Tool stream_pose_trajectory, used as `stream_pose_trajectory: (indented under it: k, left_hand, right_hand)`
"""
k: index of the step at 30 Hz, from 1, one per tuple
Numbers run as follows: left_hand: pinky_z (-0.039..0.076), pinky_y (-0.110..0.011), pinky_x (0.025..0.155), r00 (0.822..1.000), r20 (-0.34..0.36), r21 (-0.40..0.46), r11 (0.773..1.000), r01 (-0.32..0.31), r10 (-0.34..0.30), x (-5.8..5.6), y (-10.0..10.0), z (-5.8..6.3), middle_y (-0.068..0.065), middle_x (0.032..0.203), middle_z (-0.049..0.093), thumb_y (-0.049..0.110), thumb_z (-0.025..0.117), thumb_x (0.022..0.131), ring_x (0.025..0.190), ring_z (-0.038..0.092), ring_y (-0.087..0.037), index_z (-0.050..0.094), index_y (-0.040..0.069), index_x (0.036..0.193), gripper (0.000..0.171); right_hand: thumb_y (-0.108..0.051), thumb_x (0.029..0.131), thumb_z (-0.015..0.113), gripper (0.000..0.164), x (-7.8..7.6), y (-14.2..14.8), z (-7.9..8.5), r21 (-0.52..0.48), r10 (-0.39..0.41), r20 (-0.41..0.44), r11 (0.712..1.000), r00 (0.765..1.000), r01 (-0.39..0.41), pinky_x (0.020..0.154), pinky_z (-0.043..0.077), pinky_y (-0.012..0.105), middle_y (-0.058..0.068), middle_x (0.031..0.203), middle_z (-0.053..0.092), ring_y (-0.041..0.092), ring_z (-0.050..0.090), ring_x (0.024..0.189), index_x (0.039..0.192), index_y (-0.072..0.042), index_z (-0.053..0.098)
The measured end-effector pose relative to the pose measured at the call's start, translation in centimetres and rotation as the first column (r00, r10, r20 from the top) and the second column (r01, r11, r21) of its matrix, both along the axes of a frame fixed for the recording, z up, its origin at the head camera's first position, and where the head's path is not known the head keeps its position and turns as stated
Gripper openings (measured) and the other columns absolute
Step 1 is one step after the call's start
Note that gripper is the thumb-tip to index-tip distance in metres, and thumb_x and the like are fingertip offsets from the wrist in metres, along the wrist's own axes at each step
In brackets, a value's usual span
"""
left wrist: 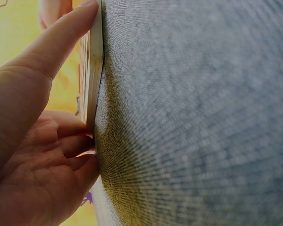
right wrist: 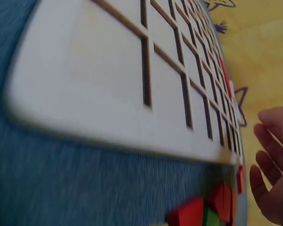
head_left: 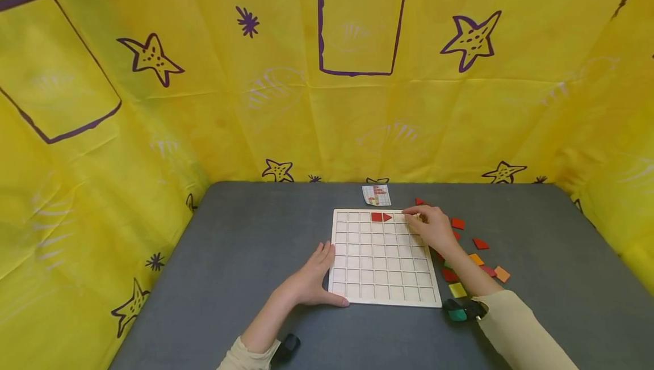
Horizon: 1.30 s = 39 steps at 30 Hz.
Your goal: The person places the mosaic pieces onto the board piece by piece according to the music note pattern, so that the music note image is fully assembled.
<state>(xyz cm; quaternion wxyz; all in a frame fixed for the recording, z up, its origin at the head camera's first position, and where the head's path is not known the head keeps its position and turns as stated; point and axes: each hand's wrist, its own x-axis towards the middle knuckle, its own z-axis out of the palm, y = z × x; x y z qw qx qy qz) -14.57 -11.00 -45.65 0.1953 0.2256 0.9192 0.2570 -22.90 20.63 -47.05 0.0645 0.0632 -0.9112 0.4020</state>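
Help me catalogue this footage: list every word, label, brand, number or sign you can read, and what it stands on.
None can be read.
Small card: printed coloured shapes; any lettering is too small to read.
Board: grid lines, no text visible.
Yellow cloth: drawings only, no words visible.

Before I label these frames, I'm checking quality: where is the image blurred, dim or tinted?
Head view: fairly even light, but the card is too small to read clearly; left wrist: dim, tabletop soft toward the right, yellow-brown near the left hand; right wrist: near corner of the board blurred, tabletop bluish.
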Motion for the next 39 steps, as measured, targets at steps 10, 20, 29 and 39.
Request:
stream_pose_trajectory:
  k: [10,20,29,39]
  left_hand:
    - [0.019,-0.050,0.115,1.000,-0.006,-0.001,1.000,-0.001,0.001,-0.1,0.0,-0.2,-0.019,0.158,0.008,0.053,0.079,0.069,0.147,0.001,-0.035,0.012,-0.003,0.150,0.119]
    - [0.020,-0.051,0.114,1.000,-0.013,0.005,1.000,-0.004,0.004,-0.1,0.0,-0.3,-0.020,0.158,0.008,0.053,0.080,0.068,0.147,0.002,-0.035,0.012,-0.003,0.150,0.120]
    - [0.021,-0.051,0.114,1.000,-0.020,0.004,1.000,-0.006,0.006,-0.1,0.0,-0.6,-0.020,0.158,0.008,0.054,0.080,0.067,0.147,0.003,-0.035,0.013,-0.003,0.150,0.121]
    - [0.020,-0.051,0.114,1.000,-0.019,0.005,1.000,-0.003,0.003,-0.1,-0.1,-0.4,-0.020,0.158,0.009,0.054,0.080,0.068,0.147,0.003,-0.035,0.013,-0.003,0.150,0.120]
  right_hand:
    - [-0.024,0.091,0.064,0.020,3.1,5.0,0.5,0.085,-0.041,0.030,0.996,0.999,0.038,0.073,0.046,0.036,0.010,0.097,0.070,0.025,0.060,0.086,0.106,-0.012,0.071]
    - [-0.022,0.087,0.069,0.023,5.4,7.0,0.2,0.153,-0.002,0.072,0.988,0.997,-0.009,0.081,0.044,0.046,0.011,0.103,0.070,0.032,0.056,0.099,0.106,-0.010,0.071]
    - [-0.031,0.084,0.072,0.029,5.6,7.1,-0.2,0.177,-0.013,0.090,0.984,0.996,-0.003,0.085,0.042,0.055,0.014,0.109,0.068,0.035,0.054,0.104,0.106,-0.011,0.071]
    - [-0.027,0.083,0.073,0.030,5.7,7.2,-0.6,0.190,-0.016,0.018,0.982,1.000,0.012,0.084,0.041,0.052,0.015,0.108,0.067,0.034,0.053,0.101,0.107,-0.008,0.070]
